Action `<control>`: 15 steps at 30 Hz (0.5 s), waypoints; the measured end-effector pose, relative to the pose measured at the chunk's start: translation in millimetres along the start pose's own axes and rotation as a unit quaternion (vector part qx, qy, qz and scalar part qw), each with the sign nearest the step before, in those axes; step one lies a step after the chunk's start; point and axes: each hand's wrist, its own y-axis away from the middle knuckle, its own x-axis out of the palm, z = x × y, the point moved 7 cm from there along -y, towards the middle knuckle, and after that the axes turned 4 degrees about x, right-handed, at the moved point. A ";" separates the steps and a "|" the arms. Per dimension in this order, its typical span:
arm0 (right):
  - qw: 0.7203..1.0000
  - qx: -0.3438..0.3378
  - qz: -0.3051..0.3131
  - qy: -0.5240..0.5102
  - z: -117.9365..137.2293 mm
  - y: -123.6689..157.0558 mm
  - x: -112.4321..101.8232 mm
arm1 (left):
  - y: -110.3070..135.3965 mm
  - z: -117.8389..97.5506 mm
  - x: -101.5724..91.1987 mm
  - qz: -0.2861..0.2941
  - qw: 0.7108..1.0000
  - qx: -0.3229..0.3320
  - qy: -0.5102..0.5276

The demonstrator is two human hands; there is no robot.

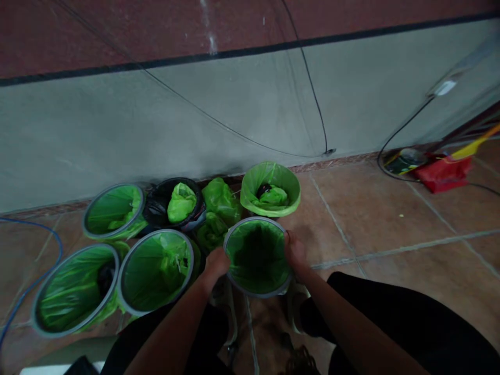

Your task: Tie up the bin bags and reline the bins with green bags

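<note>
Bin, grey-rimmed and green-lined, is between my two hands, open mouth up, just beyond the shoes and well out from the floor's wall edge. I have the left hand gripping the left side of its rim and the right hand gripping the right side. I cannot tell whether its base touches the floor; its inside is too dark to read.

Just behind it, near the wall, I see a lime-lined tub with a green bundle and something dark inside. Left of that tub are green bags, then a black-lined pail holding a green bag. Three more grey-rimmed bins cluster to the left, two nearer me and one toward the wall edge. Along the floor's left edge curves a blue hose; toward its right edge, near the wall, lies a red dustpan.
</note>
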 end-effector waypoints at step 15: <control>0.990 0.070 -0.109 -0.050 1.9 -37.8 -25.0 | -5.0 -8.5 -11.2 -0.032 0.998 -0.047 0.030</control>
